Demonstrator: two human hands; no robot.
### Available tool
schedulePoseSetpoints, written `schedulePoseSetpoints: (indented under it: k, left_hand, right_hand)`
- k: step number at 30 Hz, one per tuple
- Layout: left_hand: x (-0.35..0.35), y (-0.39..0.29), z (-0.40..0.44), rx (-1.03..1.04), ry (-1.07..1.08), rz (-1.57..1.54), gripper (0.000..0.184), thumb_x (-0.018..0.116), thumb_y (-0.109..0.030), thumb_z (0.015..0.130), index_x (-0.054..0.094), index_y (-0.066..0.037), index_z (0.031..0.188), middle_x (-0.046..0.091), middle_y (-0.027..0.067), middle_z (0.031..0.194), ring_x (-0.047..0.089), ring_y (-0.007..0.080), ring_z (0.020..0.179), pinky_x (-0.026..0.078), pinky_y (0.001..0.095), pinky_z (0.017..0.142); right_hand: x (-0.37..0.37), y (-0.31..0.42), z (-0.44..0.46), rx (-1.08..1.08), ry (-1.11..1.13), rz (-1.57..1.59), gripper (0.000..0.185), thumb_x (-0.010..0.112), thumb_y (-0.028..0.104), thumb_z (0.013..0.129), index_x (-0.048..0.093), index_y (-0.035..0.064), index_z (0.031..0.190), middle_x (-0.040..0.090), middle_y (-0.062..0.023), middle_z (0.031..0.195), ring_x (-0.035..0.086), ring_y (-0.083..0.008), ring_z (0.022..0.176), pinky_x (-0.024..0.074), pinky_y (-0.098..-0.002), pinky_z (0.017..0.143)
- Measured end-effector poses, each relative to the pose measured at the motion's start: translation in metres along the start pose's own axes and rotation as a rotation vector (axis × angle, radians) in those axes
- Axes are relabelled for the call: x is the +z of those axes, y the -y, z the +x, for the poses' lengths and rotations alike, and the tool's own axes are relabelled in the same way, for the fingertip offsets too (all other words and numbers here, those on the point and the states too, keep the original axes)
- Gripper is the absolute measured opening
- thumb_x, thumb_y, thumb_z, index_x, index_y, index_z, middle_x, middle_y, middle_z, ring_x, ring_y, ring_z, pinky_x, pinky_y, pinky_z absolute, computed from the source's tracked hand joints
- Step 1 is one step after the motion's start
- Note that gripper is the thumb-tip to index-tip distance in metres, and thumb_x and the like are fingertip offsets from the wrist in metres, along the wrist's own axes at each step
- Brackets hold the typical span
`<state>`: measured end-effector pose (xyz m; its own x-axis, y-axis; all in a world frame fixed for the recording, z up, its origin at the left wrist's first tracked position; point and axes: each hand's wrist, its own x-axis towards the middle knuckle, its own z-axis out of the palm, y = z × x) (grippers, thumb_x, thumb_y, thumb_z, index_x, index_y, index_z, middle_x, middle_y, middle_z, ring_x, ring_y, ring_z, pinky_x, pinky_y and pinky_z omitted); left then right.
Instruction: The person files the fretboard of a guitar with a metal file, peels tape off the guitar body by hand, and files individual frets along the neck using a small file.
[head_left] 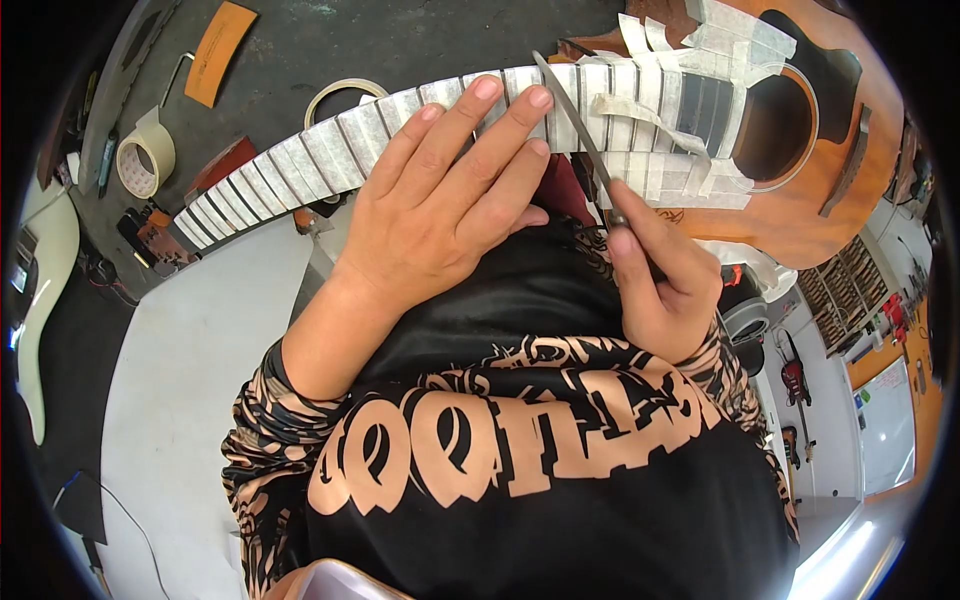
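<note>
An acoustic guitar [790, 225] lies across the dark work surface, its neck pointing left. Strips of pale masking tape [325, 158] cover the fretboard between the dark fret lines, and more tape surrounds the sound hole. My left hand [450, 195] rests flat on the taped neck, fingers spread and holding nothing. In my right hand [665, 275] is a slim grey file [580, 125], its handle between thumb and fingers. The file slants over the neck just right of my left fingertips; whether it touches a fret cannot be made out.
A tape roll [146, 160] and an orange curved block [220, 52] are at the upper left. Another tape ring [345, 98] lies behind the neck. A pale curved object [48, 300] stands at the far left. Tools and a whiteboard [886, 428] are at the right.
</note>
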<state>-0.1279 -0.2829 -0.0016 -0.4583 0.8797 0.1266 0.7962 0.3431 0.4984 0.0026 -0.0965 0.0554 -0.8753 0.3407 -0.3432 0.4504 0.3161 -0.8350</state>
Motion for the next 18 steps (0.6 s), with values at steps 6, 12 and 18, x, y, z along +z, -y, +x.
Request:
schedulePoseSetpoints:
  k: [6,12,18]
  left_hand:
    - [-0.006,0.000,-0.003,0.000,0.007,-0.013,0.069,0.079,-0.040,0.080,0.052,-0.007,0.134,0.056,0.0091,0.147,0.048,0.0334,0.138,0.043,0.0457,0.103]
    - [-0.010,0.006,-0.011,-0.031,0.018,0.002,0.069,0.079,-0.039,0.079,0.052,-0.007,0.133,0.056,0.0091,0.146,0.047,0.0331,0.139,0.043,0.0458,0.103]
    - [-0.008,0.009,-0.012,-0.006,-0.007,0.007,0.069,0.078,-0.041,0.080,0.051,-0.007,0.134,0.056,0.0081,0.147,0.048,0.0322,0.139,0.042,0.0452,0.104]
  right_hand:
    - [0.013,0.012,0.043,-0.288,-0.065,-0.415,0.045,0.073,-0.002,0.083,0.072,0.0137,0.124,0.055,-0.0041,0.068,0.056,-0.0184,0.055,0.0471,-0.0324,0.052]
    - [0.004,0.011,0.000,-0.084,-0.018,-0.165,0.041,0.072,-0.004,0.085,0.072,0.0076,0.125,0.055,-0.0051,0.064,0.051,-0.0140,0.051,0.0443,-0.0271,0.051]
    - [0.022,0.012,0.018,-0.099,-0.041,-0.152,0.039,0.072,-0.002,0.086,0.072,0.0084,0.123,0.057,-0.0065,0.064,0.052,-0.0162,0.051,0.0449,-0.0272,0.052]
